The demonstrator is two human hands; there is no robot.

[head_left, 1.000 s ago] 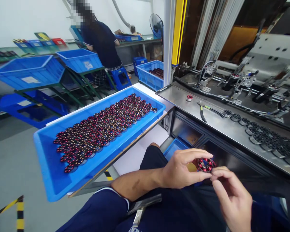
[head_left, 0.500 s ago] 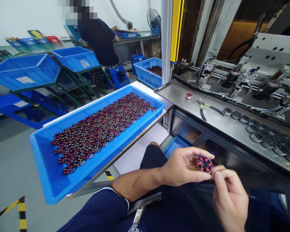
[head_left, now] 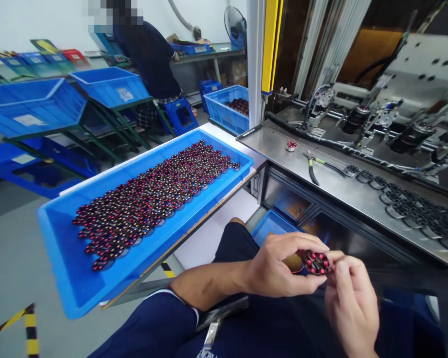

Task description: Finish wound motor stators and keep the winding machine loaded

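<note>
Over the lap, one red-and-black wound ring is held by the left hand, its grip pinching the rim between thumb and fingers, face turned up toward the camera. A thin red wire is seen at the ring's left. The right hand is placed at the ring's right edge, thumb and forefinger pressed together; whether a wire end is pinched there cannot be told. Below the hands, a blue bin is partly hidden. To the left, a long blue tray is filled with rows of similar parts. To the right, on the metal bench, a single red-topped ring is set near green-and-black pliers; bare dark rings are lined up and bunched beyond, along the right. Behind them a multi-station machine is mounted. Farther back, two blue crates are propped on green stands, and a blue stool is occupied by a co-worker, back turned.
</note>
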